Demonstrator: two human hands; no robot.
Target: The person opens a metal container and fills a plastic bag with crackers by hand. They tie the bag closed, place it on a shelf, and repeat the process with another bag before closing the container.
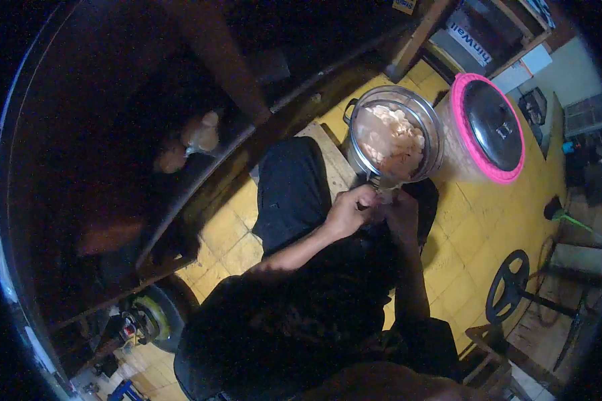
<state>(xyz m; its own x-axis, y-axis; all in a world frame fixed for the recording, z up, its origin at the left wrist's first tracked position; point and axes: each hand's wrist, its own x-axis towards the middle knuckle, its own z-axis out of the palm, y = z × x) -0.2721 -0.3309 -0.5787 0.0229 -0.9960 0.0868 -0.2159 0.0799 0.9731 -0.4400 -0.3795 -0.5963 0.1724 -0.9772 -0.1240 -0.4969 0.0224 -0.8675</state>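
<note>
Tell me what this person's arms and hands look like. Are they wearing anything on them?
Both forearms are bare, with no long sleeves in sight. The left hand and the right hand wear no gloves. I can make out no watch, band or ring, though the light is dim and small details are hard to tell. The clothing around the arms is dark.

Yellow tiled floor under me

The tiled floor (pixel 461 227) carries a steel pot (pixel 352 150) of pale pieces, which stands just beside the far end of a wooden plank (pixel 334 157) lying flat on the tiles. Close on the pot's right sits a pink-rimmed tub (pixel 463 144) with a dark lid. A black wheel (pixel 506 286) stands well apart, toward the floor's right side.
</note>
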